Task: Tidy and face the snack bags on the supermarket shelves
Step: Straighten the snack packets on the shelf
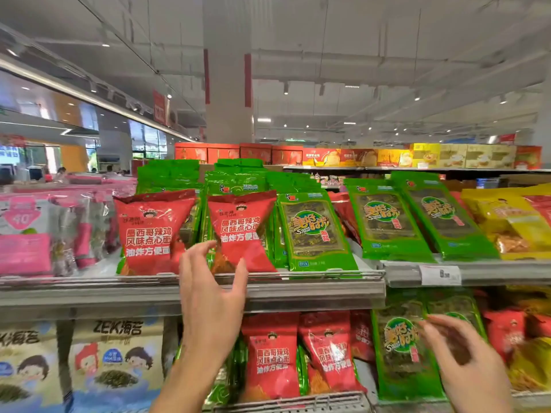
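Up top, green seaweed packs [316, 231] crowd the red bags [241, 231]; both hands' [208, 293] grip apart.

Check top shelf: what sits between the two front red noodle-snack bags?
Head view: between the left red bag and the right red bag a narrow gap shows green seaweed packs behind, with the left hand raised below it.

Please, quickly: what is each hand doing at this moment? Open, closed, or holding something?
Left hand: open, fingers spread, at the red snack bag on the upper shelf, gripping nothing.
Right hand: open, blurred, before the green seaweed bag below.
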A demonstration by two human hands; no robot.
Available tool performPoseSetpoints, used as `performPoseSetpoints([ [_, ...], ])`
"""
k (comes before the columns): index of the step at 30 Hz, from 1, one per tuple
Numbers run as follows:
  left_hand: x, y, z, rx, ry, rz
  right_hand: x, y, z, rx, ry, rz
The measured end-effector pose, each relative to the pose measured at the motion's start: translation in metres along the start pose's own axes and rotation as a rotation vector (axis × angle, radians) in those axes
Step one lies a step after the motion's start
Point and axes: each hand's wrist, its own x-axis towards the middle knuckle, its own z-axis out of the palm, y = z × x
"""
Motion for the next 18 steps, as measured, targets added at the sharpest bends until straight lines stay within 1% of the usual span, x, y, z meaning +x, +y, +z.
performPoseSetpoints([
  [1,0.012,-0.002,0.005,0.041,-0.03,0.004,0.02,-0.002,-0.002,-0.027,0.01,-0.057],
  [3,0.031,-0.004,0.015,0.153,-0.124,-0.039,0.05,-0.015,-0.004,-0.095,0.012,-0.111],
  [5,0.049,-0.003,0.021,0.232,-0.208,-0.102,0.078,-0.028,0.0,-0.098,0.002,-0.144],
  [8,0.06,-0.006,0.03,0.267,-0.287,-0.15,0.112,-0.027,0.009,-0.152,-0.048,-0.135],
  [13,0.08,-0.01,0.037,0.16,-0.315,-0.252,0.159,-0.019,0.022,-0.399,-0.203,-0.1],
  [16,0.089,-0.012,0.039,0.084,-0.379,-0.326,0.181,-0.017,0.029,-0.488,-0.267,-0.074],
  [18,0.09,-0.013,0.043,0.065,-0.414,-0.332,0.195,-0.016,0.034,-0.522,-0.318,-0.045],
])
